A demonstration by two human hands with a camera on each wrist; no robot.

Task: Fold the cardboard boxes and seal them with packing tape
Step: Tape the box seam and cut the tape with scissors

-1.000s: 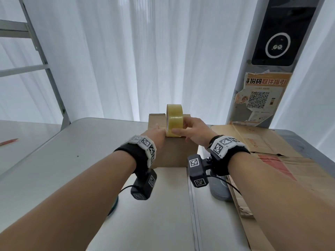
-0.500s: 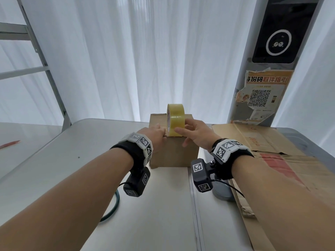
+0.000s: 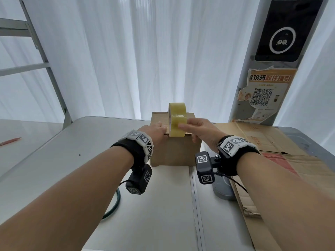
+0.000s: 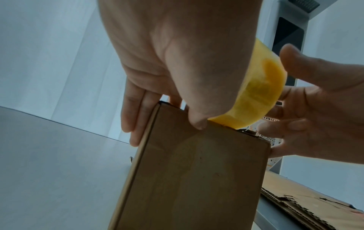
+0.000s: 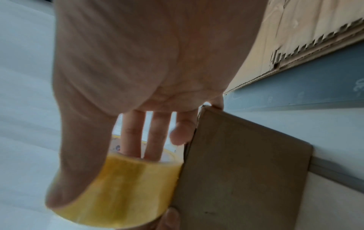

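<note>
Head view: folded cardboard box point(image 3: 175, 145) standing on the worktop point(image 3: 54, 160), dead centre between both forearms. Yellow tape roll point(image 3: 178, 122) upright on edge on the box top, right at the near edge, rolling direction pointing away toward the curtain. Right hand point(image 3: 198, 132) pinching the roll, thumb across the near face, other fingers round the right side. Left hand point(image 3: 154, 131) resting on the box top just left of the roll, fingers fairly straight. Both equally close, honestly. Flattened cardboard point(image 3: 272, 142) lying off to the right.

Left wrist view: left hand point(image 4: 177, 62) draped over the box's point(image 4: 197, 179) top left corner, thumb tip pressed onto the top edge right where the roll point(image 4: 256, 93) touches down. Probably pinning the loose tape end, but the end itself too hard to make out. Fingers hanging straight down the far left side.

Right wrist view: bit blurry. Right hand point(image 5: 138, 62) with thumb along the roll's point(image 5: 118, 186) outer face, two fingers poking through the core. Roll snug against the box point(image 5: 236, 179). Looks set up to drag the roll away along the top seam, so the left thumb needs to hold firm.
</note>
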